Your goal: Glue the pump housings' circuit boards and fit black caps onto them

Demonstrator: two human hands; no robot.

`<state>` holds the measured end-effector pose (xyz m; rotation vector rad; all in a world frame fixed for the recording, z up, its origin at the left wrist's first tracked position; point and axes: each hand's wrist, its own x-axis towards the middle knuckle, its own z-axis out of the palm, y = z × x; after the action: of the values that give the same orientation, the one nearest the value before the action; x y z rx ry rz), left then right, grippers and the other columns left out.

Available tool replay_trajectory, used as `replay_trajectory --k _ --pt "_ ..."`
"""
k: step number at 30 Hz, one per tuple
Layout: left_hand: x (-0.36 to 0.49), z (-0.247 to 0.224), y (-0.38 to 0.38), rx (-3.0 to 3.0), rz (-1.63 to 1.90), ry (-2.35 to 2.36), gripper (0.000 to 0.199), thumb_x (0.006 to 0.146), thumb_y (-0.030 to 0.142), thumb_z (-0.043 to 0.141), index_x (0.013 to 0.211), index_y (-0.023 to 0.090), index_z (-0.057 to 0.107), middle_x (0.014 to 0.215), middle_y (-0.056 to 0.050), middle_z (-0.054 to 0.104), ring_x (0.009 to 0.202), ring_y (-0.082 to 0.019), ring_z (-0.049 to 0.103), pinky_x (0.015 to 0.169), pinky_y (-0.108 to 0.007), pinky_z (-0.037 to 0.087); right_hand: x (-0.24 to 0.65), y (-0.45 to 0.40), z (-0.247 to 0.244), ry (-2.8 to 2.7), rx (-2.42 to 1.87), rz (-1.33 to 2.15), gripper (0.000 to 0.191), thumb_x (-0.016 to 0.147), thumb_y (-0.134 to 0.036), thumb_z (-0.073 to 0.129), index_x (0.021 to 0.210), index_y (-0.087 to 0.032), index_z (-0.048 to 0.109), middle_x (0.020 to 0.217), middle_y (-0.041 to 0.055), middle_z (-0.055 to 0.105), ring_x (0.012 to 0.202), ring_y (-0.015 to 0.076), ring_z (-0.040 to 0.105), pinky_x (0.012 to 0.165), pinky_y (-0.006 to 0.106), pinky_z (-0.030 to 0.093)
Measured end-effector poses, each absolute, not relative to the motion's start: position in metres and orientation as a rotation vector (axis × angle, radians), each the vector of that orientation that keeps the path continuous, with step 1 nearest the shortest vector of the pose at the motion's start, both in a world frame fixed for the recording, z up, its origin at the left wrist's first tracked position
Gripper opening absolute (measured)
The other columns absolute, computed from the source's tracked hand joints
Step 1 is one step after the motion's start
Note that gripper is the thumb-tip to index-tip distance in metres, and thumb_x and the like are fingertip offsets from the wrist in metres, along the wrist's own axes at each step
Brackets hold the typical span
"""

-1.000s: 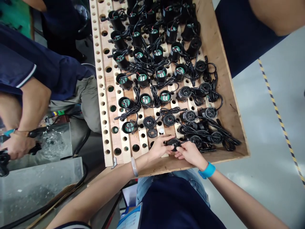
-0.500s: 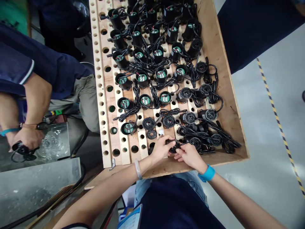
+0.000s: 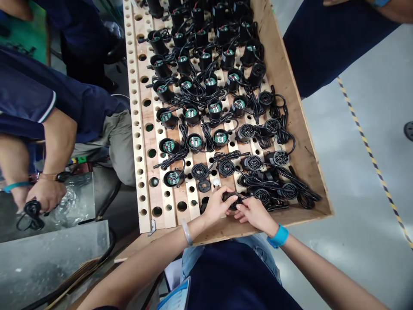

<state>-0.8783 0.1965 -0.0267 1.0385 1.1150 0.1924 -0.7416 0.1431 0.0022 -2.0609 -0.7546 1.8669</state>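
Observation:
A round black slotted cap (image 3: pixel 232 201) sits between my two hands at the near side of the wooden tray (image 3: pixel 180 218). My left hand (image 3: pixel 218 205) grips it from the left, thumb and fingers closed. From the right, my right hand (image 3: pixel 253 212) pinches its edge with closed fingertips. What lies beneath the cap is hidden by the fingers. Just beyond stand black cylinders with similar slotted caps (image 3: pixel 226 168). A loose black ring (image 3: pixel 204 186) and a small white round piece (image 3: pixel 216 183) lie left of them. Farther back, uncapped cylinders (image 3: pixel 191 113) show green circuit boards.
Coiled black cables (image 3: pixel 209 133) run among the cylinders. The tray's raised wooden wall (image 3: pixel 298 103) bounds the right side. At left, a co-worker's hands (image 3: pixel 48 193) hold a black cabled part (image 3: pixel 32 214). Another person's dark clothing (image 3: pixel 329 38) is at upper right.
The view has shifted slightly. My hands stay closed around the slotted cap, fingers moving a little. The co-worker's hands at left have moved slightly right with the cabled part.

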Motion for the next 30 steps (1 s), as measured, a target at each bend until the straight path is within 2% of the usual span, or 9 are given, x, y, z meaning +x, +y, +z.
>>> replay_trajectory --k 5,9,15,20,26,30 --pt "-0.876 -0.025 0.195 1.166 0.208 1.137 0.029 0.08 0.045 0.058 0.094 0.019 0.056 0.094 -0.002 0.058 0.054 -0.008 0.054 0.038 -0.019 0.048 -0.743 0.144 0.005 -0.782 -2.071 1.844 0.018 0.085 -0.014 0.048 0.069 -0.015 0.055 0.069 0.0071 0.072 0.063 0.0148 0.07 0.048 0.018 0.055" --pt "-0.875 -0.03 0.194 1.194 0.206 1.149 0.028 0.081 0.045 0.058 0.09 0.019 0.056 0.088 -0.001 0.058 0.053 -0.008 0.051 0.037 -0.018 0.044 -0.743 0.144 0.004 -0.775 -2.07 1.839 0.017 0.084 -0.013 0.048 0.07 -0.014 0.058 0.073 0.0094 0.072 0.064 0.017 0.071 0.05 0.022 0.056" --pt "-0.872 -0.033 0.197 1.196 0.224 1.176 0.024 0.08 0.042 0.06 0.083 0.019 0.058 0.079 0.001 0.058 0.061 -0.011 0.053 0.045 -0.019 0.047 -0.743 0.145 0.003 -0.713 -2.053 1.87 0.021 0.084 -0.013 0.047 0.065 -0.017 0.056 0.073 0.0098 0.073 0.067 0.0207 0.072 0.057 0.027 0.058" --pt "-0.874 -0.035 0.196 1.186 0.23 1.158 0.024 0.08 0.042 0.061 0.085 0.019 0.058 0.081 0.0 0.059 0.061 -0.011 0.054 0.048 -0.02 0.049 -0.742 0.144 0.002 -0.677 -2.004 1.893 0.02 0.084 -0.015 0.049 0.064 -0.019 0.054 0.071 0.0087 0.073 0.069 0.0219 0.072 0.06 0.03 0.059" --pt "-0.876 -0.034 0.193 1.18 0.212 1.139 0.032 0.081 0.048 0.057 0.096 0.019 0.055 0.093 -0.002 0.057 0.047 -0.006 0.051 0.036 -0.02 0.045 -0.74 0.142 0.001 -0.687 -1.94 1.909 0.019 0.086 -0.016 0.048 0.068 -0.015 0.055 0.074 0.0104 0.073 0.072 0.0205 0.072 0.065 0.031 0.06" --pt "-0.877 -0.031 0.194 1.198 0.222 1.132 0.032 0.08 0.046 0.058 0.098 0.019 0.055 0.097 -0.004 0.056 0.055 -0.009 0.056 0.039 -0.021 0.049 -0.741 0.142 0.0 -0.713 -1.959 1.893 0.019 0.086 -0.013 0.046 0.07 -0.014 0.056 0.072 0.0098 0.072 0.069 0.0193 0.072 0.063 0.03 0.06"
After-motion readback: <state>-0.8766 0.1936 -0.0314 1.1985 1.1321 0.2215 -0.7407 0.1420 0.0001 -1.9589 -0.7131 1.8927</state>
